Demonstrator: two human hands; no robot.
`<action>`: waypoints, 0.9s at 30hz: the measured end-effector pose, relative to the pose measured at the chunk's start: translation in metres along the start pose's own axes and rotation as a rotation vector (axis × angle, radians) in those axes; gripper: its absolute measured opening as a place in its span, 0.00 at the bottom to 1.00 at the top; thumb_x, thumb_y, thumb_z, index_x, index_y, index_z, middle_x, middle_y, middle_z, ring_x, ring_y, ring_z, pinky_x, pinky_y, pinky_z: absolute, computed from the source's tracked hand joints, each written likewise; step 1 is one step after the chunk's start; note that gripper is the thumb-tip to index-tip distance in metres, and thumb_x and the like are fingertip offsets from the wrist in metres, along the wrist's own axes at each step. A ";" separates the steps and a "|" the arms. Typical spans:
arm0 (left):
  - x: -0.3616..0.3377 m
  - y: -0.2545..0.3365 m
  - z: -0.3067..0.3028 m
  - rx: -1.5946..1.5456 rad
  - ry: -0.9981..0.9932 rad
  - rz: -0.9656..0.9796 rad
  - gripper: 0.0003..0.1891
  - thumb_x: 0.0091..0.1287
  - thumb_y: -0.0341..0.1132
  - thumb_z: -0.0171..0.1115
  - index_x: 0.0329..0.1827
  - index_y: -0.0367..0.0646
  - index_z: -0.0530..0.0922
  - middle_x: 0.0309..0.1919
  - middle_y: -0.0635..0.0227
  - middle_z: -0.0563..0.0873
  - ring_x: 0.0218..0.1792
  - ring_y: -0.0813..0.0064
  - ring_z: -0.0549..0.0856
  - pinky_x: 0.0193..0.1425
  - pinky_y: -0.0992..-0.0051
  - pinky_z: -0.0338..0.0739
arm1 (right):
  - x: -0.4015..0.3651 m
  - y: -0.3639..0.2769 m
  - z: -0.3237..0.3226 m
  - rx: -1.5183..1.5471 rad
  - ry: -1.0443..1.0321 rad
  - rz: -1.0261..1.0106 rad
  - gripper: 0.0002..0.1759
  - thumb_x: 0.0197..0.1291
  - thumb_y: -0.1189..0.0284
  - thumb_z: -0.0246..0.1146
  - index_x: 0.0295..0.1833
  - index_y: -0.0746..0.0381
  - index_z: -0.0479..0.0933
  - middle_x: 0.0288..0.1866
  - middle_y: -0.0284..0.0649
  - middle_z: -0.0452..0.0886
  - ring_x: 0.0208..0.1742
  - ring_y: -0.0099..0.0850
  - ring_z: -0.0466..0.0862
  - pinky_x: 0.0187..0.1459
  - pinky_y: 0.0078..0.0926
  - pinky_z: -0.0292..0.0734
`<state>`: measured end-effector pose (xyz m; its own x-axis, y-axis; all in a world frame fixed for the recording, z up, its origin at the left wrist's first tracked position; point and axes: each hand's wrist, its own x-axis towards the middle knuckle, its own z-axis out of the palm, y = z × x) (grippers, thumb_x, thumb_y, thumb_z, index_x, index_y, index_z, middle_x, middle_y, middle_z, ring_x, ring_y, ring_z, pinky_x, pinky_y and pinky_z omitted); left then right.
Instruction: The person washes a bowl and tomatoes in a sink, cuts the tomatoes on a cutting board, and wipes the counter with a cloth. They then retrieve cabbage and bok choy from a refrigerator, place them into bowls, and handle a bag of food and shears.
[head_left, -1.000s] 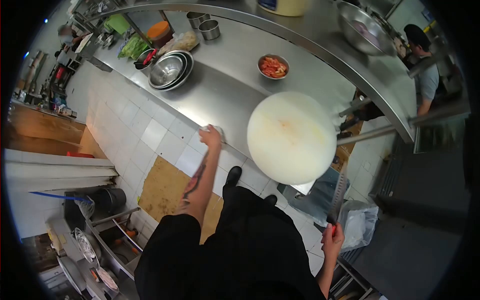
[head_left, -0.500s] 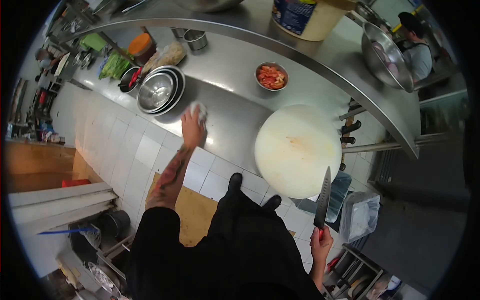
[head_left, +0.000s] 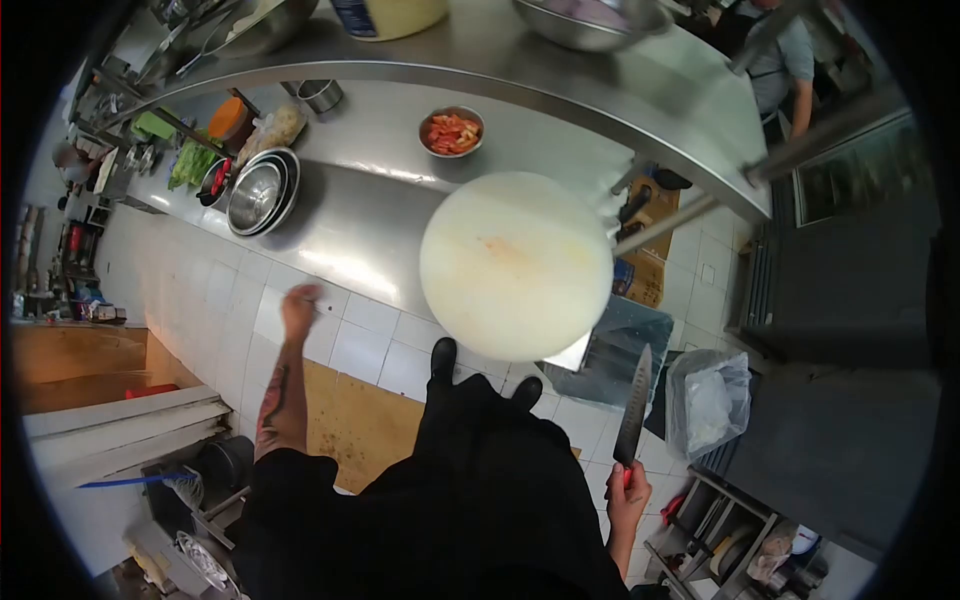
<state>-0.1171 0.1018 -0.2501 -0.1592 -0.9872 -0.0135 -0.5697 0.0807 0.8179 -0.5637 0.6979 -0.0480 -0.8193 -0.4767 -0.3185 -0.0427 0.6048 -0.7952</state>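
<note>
Closest in, the two hands are well apart. The right hand (head_left: 627, 496) is clamped around the red handle of a knife (head_left: 635, 415), whose dark blade tilts up and away, its tip clear of the round white cutting board (head_left: 515, 270). The left hand (head_left: 300, 308), blurred, is out over the tiled floor (head_left: 395, 365), just off the front edge of the steel worktop (head_left: 365, 225); I cannot tell whether its fingers close on anything. Between the hands are two dark boots (head_left: 443, 362), with a brown mat (head_left: 360, 415) behind them. A bin with a clear plastic liner (head_left: 708, 405) stands near the knife, on its right.

On the worktop, the cutting board fills the right end, reaching over the front edge and marked with a faint orange stain. Nested steel bowls (head_left: 258, 200) sit at the front edge toward the left. Farther back, beyond the board, is a small steel bowl (head_left: 422, 133) of cut red pieces (head_left: 453, 132). Leafy greens (head_left: 193, 163), an orange-lidded tub (head_left: 230, 120) and a metal pot (head_left: 320, 96) stand toward the back left corner.

Above the back edge runs a steel shelf (head_left: 480, 55) carrying more bowls. Past its right end is another person (head_left: 785, 70) in grey.
</note>
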 end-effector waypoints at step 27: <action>-0.040 0.353 0.222 0.214 0.261 0.841 0.14 0.69 0.27 0.65 0.56 0.43 0.77 0.48 0.56 0.82 0.48 0.51 0.83 0.50 0.59 0.78 | 0.039 0.083 -0.121 0.208 0.107 -0.010 0.09 0.77 0.69 0.58 0.44 0.63 0.74 0.19 0.29 0.73 0.14 0.16 0.69 0.14 0.19 0.61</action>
<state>-0.4914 0.2001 -0.0888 -0.4174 -0.5888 0.6921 -0.4897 0.7874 0.3745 -0.6682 0.8068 -0.0640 -0.8760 -0.4046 -0.2625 0.0588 0.4506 -0.8908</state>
